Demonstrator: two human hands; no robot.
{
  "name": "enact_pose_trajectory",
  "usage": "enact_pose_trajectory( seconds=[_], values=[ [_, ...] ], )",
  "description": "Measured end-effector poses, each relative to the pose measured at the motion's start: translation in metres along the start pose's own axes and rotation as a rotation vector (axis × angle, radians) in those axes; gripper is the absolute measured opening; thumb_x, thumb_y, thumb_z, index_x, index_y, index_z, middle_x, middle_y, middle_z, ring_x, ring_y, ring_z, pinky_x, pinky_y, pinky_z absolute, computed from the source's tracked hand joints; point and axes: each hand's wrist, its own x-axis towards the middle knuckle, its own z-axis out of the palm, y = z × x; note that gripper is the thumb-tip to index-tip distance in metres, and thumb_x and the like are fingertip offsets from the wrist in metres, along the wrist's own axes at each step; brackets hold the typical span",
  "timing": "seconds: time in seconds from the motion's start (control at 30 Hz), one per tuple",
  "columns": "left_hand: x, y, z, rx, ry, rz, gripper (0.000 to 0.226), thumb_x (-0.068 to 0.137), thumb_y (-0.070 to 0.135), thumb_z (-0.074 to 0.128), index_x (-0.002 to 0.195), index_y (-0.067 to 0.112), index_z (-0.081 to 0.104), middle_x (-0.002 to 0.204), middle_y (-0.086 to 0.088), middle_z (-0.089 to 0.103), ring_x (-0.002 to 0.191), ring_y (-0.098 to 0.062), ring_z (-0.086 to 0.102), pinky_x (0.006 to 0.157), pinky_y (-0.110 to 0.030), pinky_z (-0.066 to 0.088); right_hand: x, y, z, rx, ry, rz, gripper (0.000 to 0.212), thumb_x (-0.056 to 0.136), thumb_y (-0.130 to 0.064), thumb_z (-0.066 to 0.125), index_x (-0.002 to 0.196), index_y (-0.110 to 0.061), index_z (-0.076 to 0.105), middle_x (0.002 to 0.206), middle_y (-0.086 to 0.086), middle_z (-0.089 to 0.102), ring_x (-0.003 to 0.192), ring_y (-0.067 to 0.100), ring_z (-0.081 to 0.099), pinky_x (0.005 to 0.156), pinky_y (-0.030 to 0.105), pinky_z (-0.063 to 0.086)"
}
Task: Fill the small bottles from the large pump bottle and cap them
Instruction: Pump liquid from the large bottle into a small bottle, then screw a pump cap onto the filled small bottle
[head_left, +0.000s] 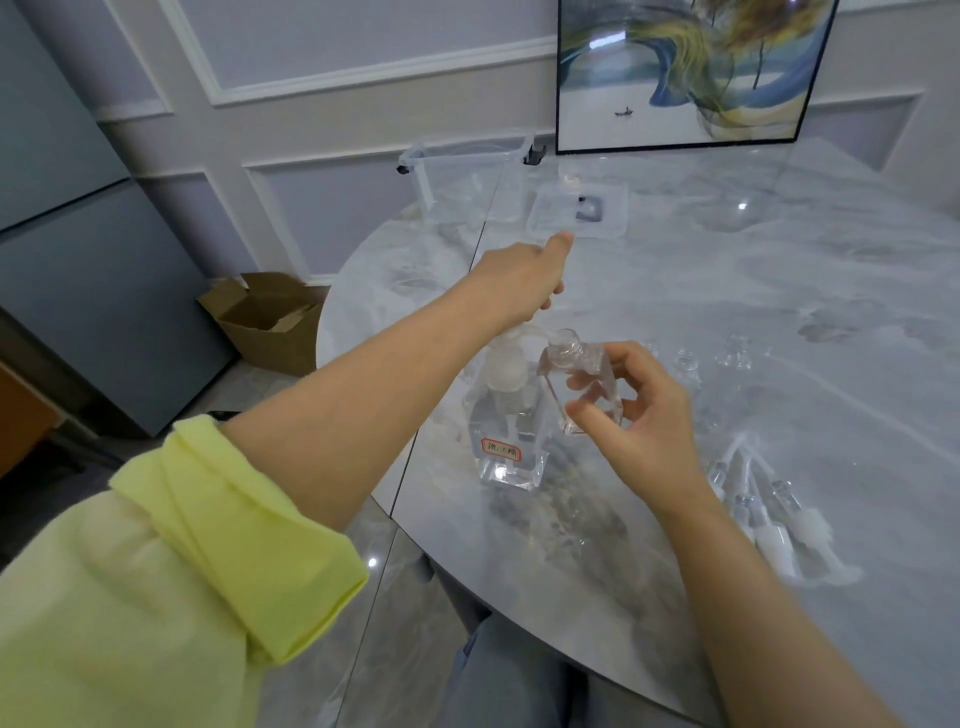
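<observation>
Marble table (727, 291); clear square small bottle (582, 384) (tilted).

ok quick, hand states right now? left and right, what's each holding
Left hand: on top of the large pump bottle, pressing its pump head; finger curl hidden.
Right hand: pinching a small bottle, tilted, mouth at the pump spout.

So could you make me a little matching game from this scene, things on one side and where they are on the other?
Things:
1. small bottle
2. large pump bottle
3. cardboard box
4. framed picture

Places:
A. leaning on the wall at the table's far edge
B. tilted in the right hand
C. on the floor
D. standing on the table under the left hand

Pairs: 1-B, 2-D, 3-C, 4-A
</observation>
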Motion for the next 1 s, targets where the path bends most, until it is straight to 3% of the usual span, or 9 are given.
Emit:
enact_pose_trajectory(
  seconds=[0.1, 0.2, 0.37, 0.5, 0.63, 0.67, 0.8, 0.9, 1.0],
  values=[
    [-0.002, -0.003, -0.003, -0.062, 0.082, 0.046, 0.053, 0.106, 0.052, 0.029, 0.103, 0.019, 0.07, 0.101, 0.001, 0.072, 0.097, -0.021, 0.069, 0.079, -0.032, 0.051, 0.0, -0.002, -0.003, 0.029, 0.001, 0.061, 0.029, 0.074, -0.015, 0.068, 0.101, -0.025, 0.068, 0.093, -0.007, 0.069, 0.088, 0.011, 0.069, 0.073, 0.043, 0.062],
    [-0.002, -0.004, -0.001, -0.067, 0.23, 0.144, 0.039, 0.103, 0.046, 0.037, 0.104, 0.023, 0.068, 0.103, 0.004, 0.071, 0.096, -0.021, 0.068, 0.09, -0.039, 0.054, -0.005, -0.002, -0.009, 0.088, 0.036, 0.133, 0.03, 0.072, -0.013, 0.067, 0.098, -0.027, 0.068, 0.089, -0.008, 0.071, 0.088, 0.01, 0.067, 0.069, 0.031, 0.058],
    [-0.012, 0.0, -0.004, 0.062, 0.497, 0.357, 0.016, 0.099, 0.028, 0.049, 0.105, 0.03, 0.064, 0.102, 0.016, 0.066, 0.092, -0.01, 0.061, 0.071, -0.029, 0.047, -0.015, -0.005, -0.025, 0.11, 0.113, 0.167, 0.032, 0.079, -0.008, 0.073, 0.101, -0.03, 0.067, 0.091, -0.009, 0.073, 0.098, 0.017, 0.066, 0.072, 0.029, 0.057],
    [-0.019, 0.003, -0.006, 0.119, 0.572, 0.475, 0.018, 0.096, 0.023, 0.049, 0.104, 0.031, 0.064, 0.104, 0.016, 0.066, 0.093, -0.007, 0.06, 0.067, -0.026, 0.048, -0.023, -0.011, -0.041, 0.042, 0.152, 0.195, 0.03, 0.085, -0.001, 0.076, 0.102, -0.024, 0.067, 0.093, -0.009, 0.076, 0.1, 0.013, 0.069, 0.082, 0.041, 0.063],
    [-0.03, 0.017, -0.009, -0.055, 0.546, 0.586, 0.02, 0.091, 0.02, 0.048, 0.099, 0.027, 0.065, 0.101, 0.016, 0.068, 0.094, -0.005, 0.063, 0.078, -0.038, 0.057, -0.032, -0.02, -0.05, -0.011, 0.148, 0.191, 0.029, 0.084, -0.008, 0.08, 0.103, -0.026, 0.068, 0.096, -0.013, 0.076, 0.099, 0.014, 0.071, 0.082, 0.039, 0.064],
    [-0.033, 0.02, -0.009, -0.095, 0.532, 0.624, 0.021, 0.091, 0.017, 0.048, 0.1, 0.024, 0.066, 0.101, 0.015, 0.069, 0.094, -0.005, 0.064, 0.08, -0.036, 0.057, -0.033, -0.02, -0.049, -0.018, 0.151, 0.19, 0.029, 0.084, -0.009, 0.081, 0.103, -0.027, 0.068, 0.095, -0.014, 0.076, 0.098, 0.012, 0.071, 0.081, 0.037, 0.064],
    [-0.055, 0.029, 0.005, -0.204, 0.408, 0.706, 0.029, 0.093, 0.002, 0.051, 0.114, 0.014, 0.068, 0.106, 0.003, 0.07, 0.095, -0.004, 0.063, 0.075, -0.009, 0.046, -0.044, -0.025, -0.047, -0.052, 0.172, 0.231, 0.031, 0.081, -0.011, 0.083, 0.101, -0.03, 0.068, 0.094, -0.015, 0.076, 0.095, 0.009, 0.073, 0.085, 0.042, 0.063],
    [-0.072, 0.029, 0.02, -0.239, 0.304, 0.699, 0.034, 0.095, -0.001, 0.052, 0.124, 0.012, 0.065, 0.113, -0.001, 0.069, 0.1, -0.006, 0.063, 0.076, -0.006, 0.046, -0.058, -0.027, -0.047, -0.106, 0.18, 0.252, 0.032, 0.078, -0.016, 0.085, 0.099, -0.034, 0.068, 0.094, -0.016, 0.076, 0.096, 0.006, 0.072, 0.088, 0.043, 0.062],
    [-0.092, 0.023, 0.034, -0.25, 0.212, 0.709, 0.036, 0.098, 0.002, 0.054, 0.131, 0.013, 0.063, 0.119, 0.0, 0.066, 0.109, -0.006, 0.062, 0.083, -0.01, 0.051, -0.073, -0.03, -0.046, -0.185, 0.199, 0.259, 0.033, 0.075, -0.023, 0.087, 0.099, -0.034, 0.068, 0.091, -0.018, 0.075, 0.09, 0.004, 0.071, 0.083, 0.031, 0.061]
  ],
)
